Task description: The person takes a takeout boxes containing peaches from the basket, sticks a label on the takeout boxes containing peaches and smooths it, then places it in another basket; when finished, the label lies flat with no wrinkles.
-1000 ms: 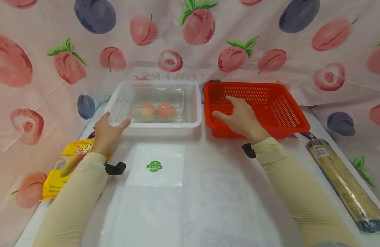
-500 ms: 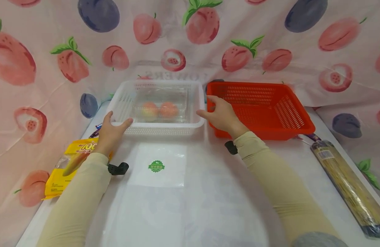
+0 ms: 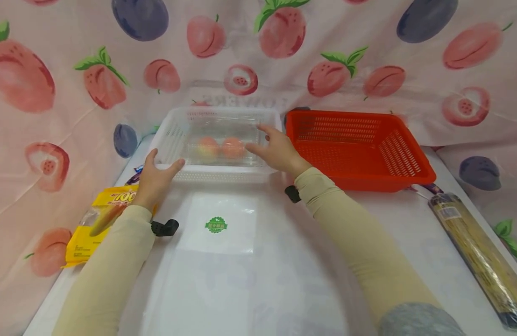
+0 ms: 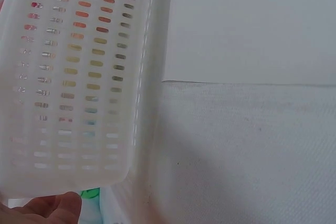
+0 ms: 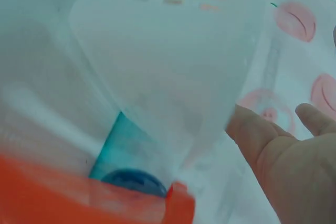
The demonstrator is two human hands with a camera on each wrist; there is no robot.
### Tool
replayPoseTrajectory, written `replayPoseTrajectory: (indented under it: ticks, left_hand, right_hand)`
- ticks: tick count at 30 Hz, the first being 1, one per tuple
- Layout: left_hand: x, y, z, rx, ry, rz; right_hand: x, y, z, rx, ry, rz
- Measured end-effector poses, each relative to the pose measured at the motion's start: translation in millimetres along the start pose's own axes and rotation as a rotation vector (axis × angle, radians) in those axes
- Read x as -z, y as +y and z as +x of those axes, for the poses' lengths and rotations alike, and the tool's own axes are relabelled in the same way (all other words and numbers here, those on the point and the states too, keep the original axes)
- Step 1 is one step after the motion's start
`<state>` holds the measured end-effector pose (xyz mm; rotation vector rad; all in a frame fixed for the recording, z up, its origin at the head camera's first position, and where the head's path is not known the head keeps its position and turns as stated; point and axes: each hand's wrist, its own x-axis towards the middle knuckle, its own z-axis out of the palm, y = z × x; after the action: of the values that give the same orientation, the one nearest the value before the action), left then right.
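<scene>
A white plastic basket (image 3: pixel 216 169) holds a clear plastic box (image 3: pixel 222 126) with two round reddish fruits (image 3: pixel 233 147), one partly yellow. At the basket's front left corner is my left hand (image 3: pixel 155 184), thumb and fingers spread; I cannot tell whether it touches the rim. In the left wrist view its fingertips (image 4: pixel 65 205) show just beside the basket corner. My right hand (image 3: pixel 279 151) reaches over the basket's right side, fingers extended and apart, near the box's right end. The right wrist view shows that hand (image 5: pixel 294 161) beside the blurred white basket (image 5: pixel 157 61).
A red plastic basket (image 3: pixel 367 183) stands right of the white one. Further right lies a long pack of noodle-like strands (image 3: pixel 478 254). A yellow snack bag (image 3: pixel 83 240) lies at the left. A flat white bag with a green emblem (image 3: pixel 216 225) lies in front.
My right hand has moved left from above the red basket to the white basket's right side. The left hand keeps its place at the white basket's corner; the view has shifted slightly.
</scene>
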<state>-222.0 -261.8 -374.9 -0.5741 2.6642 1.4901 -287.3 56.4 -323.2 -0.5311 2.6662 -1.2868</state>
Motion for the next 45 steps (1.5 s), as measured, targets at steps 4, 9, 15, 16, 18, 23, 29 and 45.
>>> replayPoseTrajectory:
  ticks: [4, 9, 15, 16, 18, 23, 29, 45]
  left_hand:
    - [-0.8, -1.3, -0.8, 0.004, -0.007, -0.003]
    - [-3.4, -1.5, -1.0, -0.002, -0.010, 0.004]
    - [-3.0, 2.5, 0.5, -0.002, -0.009, 0.006]
    - [-2.5, 3.2, 0.6, 0.000, -0.007, 0.007]
    - [-1.6, 4.3, 0.3, 0.003, -0.001, 0.007]
    - [0.1, 5.1, 0.4, 0.011, 0.010, -0.009]
    - [0.3, 3.0, 1.7, 0.006, 0.013, -0.006]
    - [1.6, 0.2, 3.5, 0.019, 0.019, 0.001]
  right_hand:
    - [-11.0, 0.3, 10.5, -0.012, -0.028, -0.020]
    - [-19.4, 4.3, 19.6, -0.040, -0.052, -0.051]
    - [-20.7, 4.3, 25.7, -0.070, -0.064, -0.051]
    - [-20.8, 3.9, 27.0, -0.071, -0.065, -0.049]
    - [-21.6, 2.5, 30.0, -0.073, -0.058, -0.048]
    - [-25.9, 1.0, 41.0, -0.111, 0.009, -0.085]
    - [-28.0, 1.4, 50.8, -0.155, 0.001, -0.084]
    - [-39.6, 11.2, 59.7, -0.245, -0.137, 0.069]
